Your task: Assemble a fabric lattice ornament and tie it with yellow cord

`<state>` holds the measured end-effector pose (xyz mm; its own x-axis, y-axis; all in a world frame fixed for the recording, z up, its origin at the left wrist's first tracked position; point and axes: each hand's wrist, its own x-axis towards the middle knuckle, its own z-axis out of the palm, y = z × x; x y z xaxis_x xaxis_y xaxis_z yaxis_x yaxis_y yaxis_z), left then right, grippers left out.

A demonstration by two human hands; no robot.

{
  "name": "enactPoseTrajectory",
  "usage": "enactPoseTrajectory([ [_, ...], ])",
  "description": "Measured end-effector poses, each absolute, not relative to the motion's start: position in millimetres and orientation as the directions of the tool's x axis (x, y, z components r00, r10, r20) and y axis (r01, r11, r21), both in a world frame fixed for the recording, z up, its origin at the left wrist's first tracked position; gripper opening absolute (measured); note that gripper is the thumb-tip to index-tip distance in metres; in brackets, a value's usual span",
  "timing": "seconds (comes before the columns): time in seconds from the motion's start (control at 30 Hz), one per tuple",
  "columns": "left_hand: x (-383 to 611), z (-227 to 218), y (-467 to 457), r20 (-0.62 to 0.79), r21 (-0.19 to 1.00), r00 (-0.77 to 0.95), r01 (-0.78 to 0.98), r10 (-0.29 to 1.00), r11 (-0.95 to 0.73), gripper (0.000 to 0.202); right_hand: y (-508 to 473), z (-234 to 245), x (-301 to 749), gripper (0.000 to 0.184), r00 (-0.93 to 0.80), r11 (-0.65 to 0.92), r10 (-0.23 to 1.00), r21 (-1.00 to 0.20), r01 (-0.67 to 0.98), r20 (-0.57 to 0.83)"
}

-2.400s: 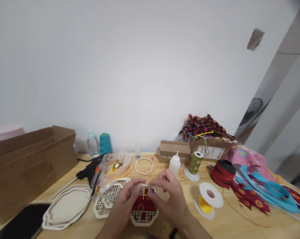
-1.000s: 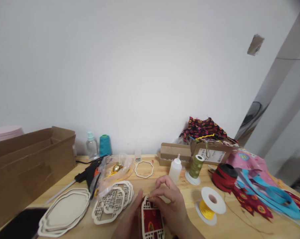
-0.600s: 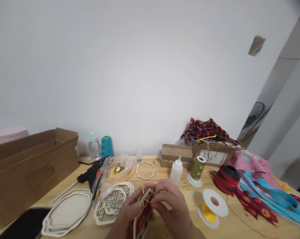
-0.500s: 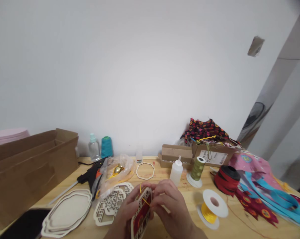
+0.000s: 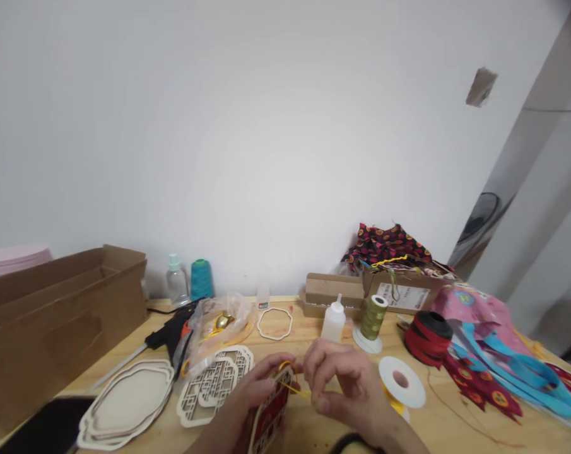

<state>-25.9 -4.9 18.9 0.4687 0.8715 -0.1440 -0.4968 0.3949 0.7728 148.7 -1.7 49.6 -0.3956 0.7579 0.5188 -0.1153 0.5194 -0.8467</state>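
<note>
Yellow cord [image 5: 295, 391] is pinched by the right hand [image 5: 346, 392] and looped over a red-panelled fretwork frame [image 5: 267, 424] held by the left hand [image 5: 250, 394], between the hands, the loop seemingly needing to be drawn tight

Upper left of table, big cardboard box [image 5: 62, 302], open, right at the edge. Next along the back: clear spray btl [image 5: 176, 284], teal thread cone [image 5: 201, 280], black/orange glue gun [image 5: 169, 331] lying just in front. Back centre, white squeeze btl [image 5: 334, 323] beside olive thread spool [image 5: 374, 315]. Far right, red ribbon roll [image 5: 427, 337], blue ribbon [image 5: 512, 369] piled on pink pkg. Lower left corner, black phone [image 5: 43, 427].
</note>
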Motion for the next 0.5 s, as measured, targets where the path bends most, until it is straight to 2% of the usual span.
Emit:
enactPoseTrajectory([
  [0.1, -21, 20, -8, -0.155, 0.774, 0.547, -0.45, 0.823, 0.445, 0.03, -2, 49, 153, 0.002, -0.455, 0.44, 0.76, -0.882, -0.168, 0.465],
  [0.17, -18, 22, -10, -0.217, 0.758, 0.551, -0.425, 0.806, 0.495, 0.03, -1, 49, 153, 0.003, -0.48, 0.39, 0.756, -0.895, -0.215, 0.445],
  [0.27, -20, 26, -12, -0.376, 0.67, 0.535, -0.406, 0.756, 0.621, 0.029, 3, 48, 149, 0.009, -0.31, 0.373, 0.839, -0.887, -0.273, 0.448],
  [0.37, -26, 29, -12, -0.441, 0.566, 0.554, -0.439, 0.706, 0.698, 0.028, 9, 44, 141, 0.011, -0.076, 0.406, 0.901, -0.891, -0.202, 0.428],
  [0.5, -36, 29, -9, -0.395, 0.535, 0.651, -0.411, 0.648, 0.738, 0.039, 12, 30, 129, 0.016, -0.088, 0.376, 0.921, -0.925, -0.047, 0.379],
])
